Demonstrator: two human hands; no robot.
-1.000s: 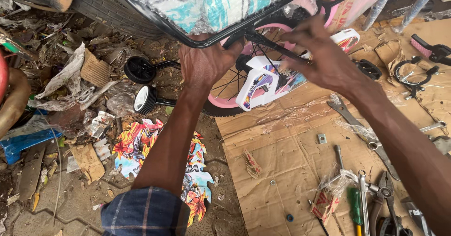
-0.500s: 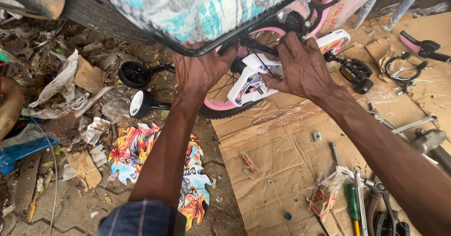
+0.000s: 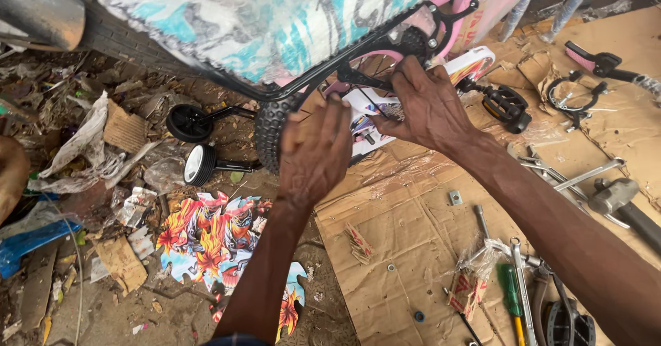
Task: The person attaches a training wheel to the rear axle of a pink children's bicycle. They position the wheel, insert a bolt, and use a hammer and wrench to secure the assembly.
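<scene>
A small pink children's bicycle stands over flattened cardboard, with a black knobby rear wheel (image 3: 270,127) and a white chain guard (image 3: 475,64). A black tubular frame (image 3: 303,84) wrapped in printed plastic crosses above it. My left hand (image 3: 315,154) is raised at the wheel, fingertips touching the tyre and frame. My right hand (image 3: 427,106) reaches in beside the hub, fingers curled around a black part at the wheel's centre. A black pedal (image 3: 508,105) sticks out to the right of that hand.
Two black and white training wheels (image 3: 196,143) lie on the littered ground at left. A colourful flame-printed cutout (image 3: 213,239) lies below them. Wrenches (image 3: 523,284), a green-handled screwdriver (image 3: 511,298), small nuts and a pink-handled part (image 3: 592,60) lie on the cardboard (image 3: 413,229) at right.
The view has shifted closer. My left hand has moved right and lower against the tyre, and my right hand has drawn in toward the hub.
</scene>
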